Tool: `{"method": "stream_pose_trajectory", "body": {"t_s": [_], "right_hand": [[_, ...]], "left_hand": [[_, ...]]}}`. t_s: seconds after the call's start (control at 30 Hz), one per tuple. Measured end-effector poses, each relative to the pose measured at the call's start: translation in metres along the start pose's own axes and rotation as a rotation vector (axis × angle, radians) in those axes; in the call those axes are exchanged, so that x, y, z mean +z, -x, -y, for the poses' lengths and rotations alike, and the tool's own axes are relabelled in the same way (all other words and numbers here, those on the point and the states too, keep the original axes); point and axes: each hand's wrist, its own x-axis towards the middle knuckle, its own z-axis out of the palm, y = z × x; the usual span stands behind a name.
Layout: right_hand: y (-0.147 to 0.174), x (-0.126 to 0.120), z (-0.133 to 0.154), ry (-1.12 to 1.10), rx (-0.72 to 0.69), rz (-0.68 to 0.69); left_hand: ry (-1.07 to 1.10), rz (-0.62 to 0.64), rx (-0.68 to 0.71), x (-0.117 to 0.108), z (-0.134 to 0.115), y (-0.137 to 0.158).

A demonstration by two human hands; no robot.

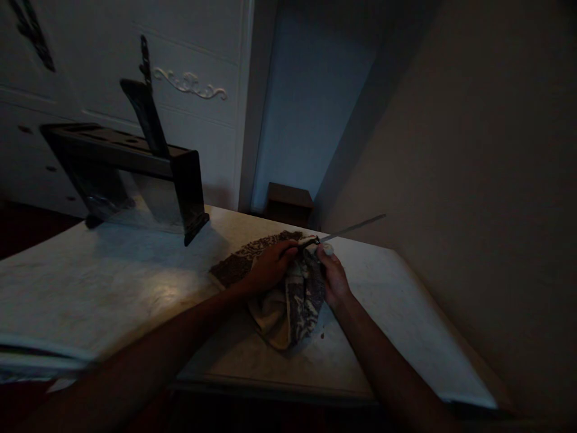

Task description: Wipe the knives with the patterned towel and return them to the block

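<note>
A patterned brown and beige cloth (pixel 304 300) lies bunched on the pale tabletop under both hands. From between the hands a long, thin metal blade or rod (pixel 354 228) points up to the right; dim light hides its exact kind. My left hand (pixel 273 264) is closed over the cloth, with its fingers at the dark, handle-like end of this thin metal piece. Close by, my right hand (pixel 333 273) pinches the cloth where the metal comes out, thumb uppermost. The folds partly hide the fingertips of both hands.
A black-framed stand (pixel 187 192) with a see-through front is at the table's left, and a dark, flat piece (pixel 146 117) sticks up from it. Behind are a white panelled cabinet (pixel 198 54) and a small brown box (pixel 288 201). A wall (pixel 473 180) borders the right side.
</note>
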Motion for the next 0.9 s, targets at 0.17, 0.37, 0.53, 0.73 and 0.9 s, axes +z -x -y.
{"method": "stream_pose_trajectory", "body": {"t_s": [0.17,0.37,0.53,0.73,0.9], "right_hand": [[0.001,0.002,0.000,-0.010,0.016,0.006],[0.001,0.002,0.001,-0.010,0.013,0.008],[-0.002,-0.002,0.002,-0.001,0.004,-0.002],[-0.005,-0.007,0.002,-0.015,0.005,-0.009],[-0.005,-0.006,0.004,-0.027,-0.009,-0.004]], "left_hand": [[0.051,-0.006,-0.018,-0.002,-0.001,-0.002],[0.190,-0.036,-0.081,0.000,0.002,-0.005],[0.392,-0.067,-0.148,0.001,0.004,-0.006],[0.531,-0.194,-0.238,-0.002,0.004,-0.009],[0.606,-0.244,-0.307,-0.005,0.001,-0.010]]}}
